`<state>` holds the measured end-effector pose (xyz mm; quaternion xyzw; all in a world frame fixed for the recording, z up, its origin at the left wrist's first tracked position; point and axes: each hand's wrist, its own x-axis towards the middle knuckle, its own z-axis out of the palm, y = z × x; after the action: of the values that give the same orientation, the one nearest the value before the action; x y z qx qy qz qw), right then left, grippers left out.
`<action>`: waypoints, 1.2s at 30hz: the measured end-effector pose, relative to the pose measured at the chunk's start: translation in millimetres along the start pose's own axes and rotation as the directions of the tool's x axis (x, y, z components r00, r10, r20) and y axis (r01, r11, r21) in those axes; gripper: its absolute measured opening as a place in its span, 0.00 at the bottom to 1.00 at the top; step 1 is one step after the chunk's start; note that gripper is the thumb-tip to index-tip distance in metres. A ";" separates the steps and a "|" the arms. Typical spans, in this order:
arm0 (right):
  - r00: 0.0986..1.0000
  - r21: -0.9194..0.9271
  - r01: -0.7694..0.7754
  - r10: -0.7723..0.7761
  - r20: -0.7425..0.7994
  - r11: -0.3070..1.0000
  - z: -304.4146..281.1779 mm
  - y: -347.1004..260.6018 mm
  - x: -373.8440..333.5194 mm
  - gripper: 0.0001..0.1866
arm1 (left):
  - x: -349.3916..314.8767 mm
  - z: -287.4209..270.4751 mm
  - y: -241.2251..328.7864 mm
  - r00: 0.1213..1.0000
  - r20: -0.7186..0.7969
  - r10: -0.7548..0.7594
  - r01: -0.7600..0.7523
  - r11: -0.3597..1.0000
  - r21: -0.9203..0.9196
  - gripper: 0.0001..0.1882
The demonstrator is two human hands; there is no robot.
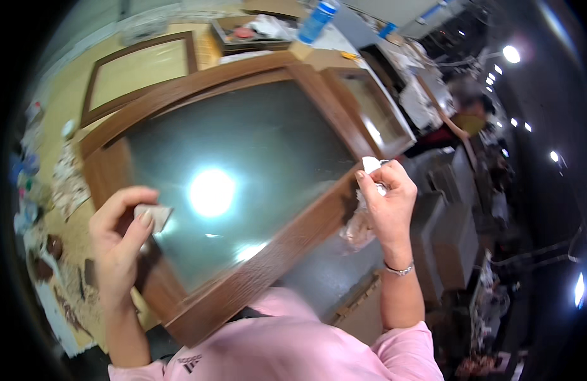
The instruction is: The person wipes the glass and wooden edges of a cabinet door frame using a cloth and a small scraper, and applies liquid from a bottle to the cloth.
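A brown wooden frame (243, 277) with a dark, shiny glass pane (262, 146) lies tilted in front of me. At its left side, my left hand (119, 235) pinches a small whitish-grey flat piece (155, 216) between thumb and fingers, over the glass edge. Beside the frame's right side, my right hand (394, 193) is closed on a crumpled white piece (371, 165) that could be paper or cloth. Below those fingers hangs a crumpled, see-through wad (358, 230); whether it is one with the white piece, I cannot tell.
Another brown frame (138, 48) lies on the yellowish table at the far left. A smaller glazed frame (369, 111) is at the far right. Behind stand a tray (252, 46) of odds and ends and a blue bottle (317, 22). A person (468, 117) is farther off, right.
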<state>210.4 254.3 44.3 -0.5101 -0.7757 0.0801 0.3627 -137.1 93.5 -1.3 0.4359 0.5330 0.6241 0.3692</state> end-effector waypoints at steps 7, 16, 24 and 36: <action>0.979 -0.405 0.174 -0.202 -0.027 0.897 31.7 39.8 -30.2 0.08 | -44.2 -42.2 -17.6 0.875 -0.475 0.099 -0.201 0.965 -0.170 0.19; 0.980 -0.342 0.174 -0.196 -0.031 0.923 46.0 53.9 -25.2 0.09 | -229.9 -200.7 -148.3 0.358 -0.930 -0.088 0.543 0.829 0.130 0.15; 0.980 -0.349 0.136 -0.177 -0.089 0.927 44.7 78.7 -23.0 0.10 | -261.0 -225.0 -168.8 0.292 -0.941 0.171 0.688 0.646 0.330 0.12; 0.970 -0.328 0.153 -0.204 -0.128 0.932 45.9 81.5 -20.1 0.12 | -308.1 -295.0 -135.0 0.100 -0.991 -0.094 0.988 0.125 0.088 0.14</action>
<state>244.9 286.5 -38.9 -0.4935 -0.7901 -0.1195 0.3435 -307.3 -271.6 -196.1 -0.1257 0.9800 0.1473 0.0466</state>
